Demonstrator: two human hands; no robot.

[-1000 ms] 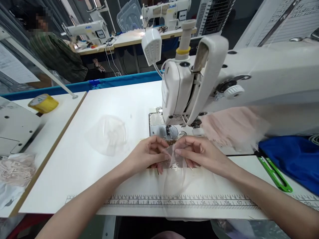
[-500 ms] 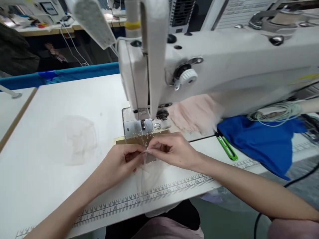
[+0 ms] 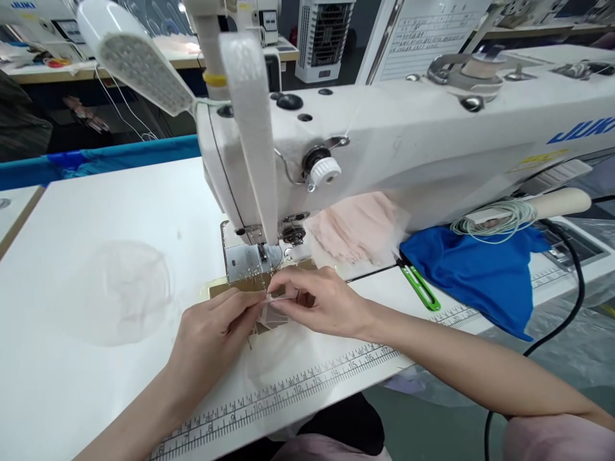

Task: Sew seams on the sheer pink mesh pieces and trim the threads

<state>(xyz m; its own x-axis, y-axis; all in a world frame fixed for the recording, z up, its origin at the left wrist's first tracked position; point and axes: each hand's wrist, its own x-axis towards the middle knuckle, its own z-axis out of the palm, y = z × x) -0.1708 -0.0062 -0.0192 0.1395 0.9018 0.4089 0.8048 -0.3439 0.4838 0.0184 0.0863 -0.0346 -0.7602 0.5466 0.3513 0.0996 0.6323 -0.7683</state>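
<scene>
In front of the sewing machine's presser foot (image 3: 262,253), both hands pinch a small piece of sheer whitish fabric (image 3: 275,298). My left hand (image 3: 211,336) is closed, thumb and forefinger pressed on the fabric's left end. Just to the right, my right hand (image 3: 319,302) is closed too, its fingertips bent round the fabric's edge. Part of the fabric hangs below the fingers and is hard to make out against the table. A brown plate (image 3: 221,291) lies under the hands, partly hidden by them.
The white sewing machine (image 3: 384,128) stands across the back. Right of its needle lie pale pink fabric (image 3: 353,227), a green cutter (image 3: 421,288) and blue cloth (image 3: 475,275). A round sheer piece (image 3: 148,301) lies at left. A ruler strip (image 3: 283,396) runs along the front edge.
The camera view has shifted, so the machine appears further left. Both hands stay together before the needle, still pinching the fabric; the left hand's fingers now lie closer together.
</scene>
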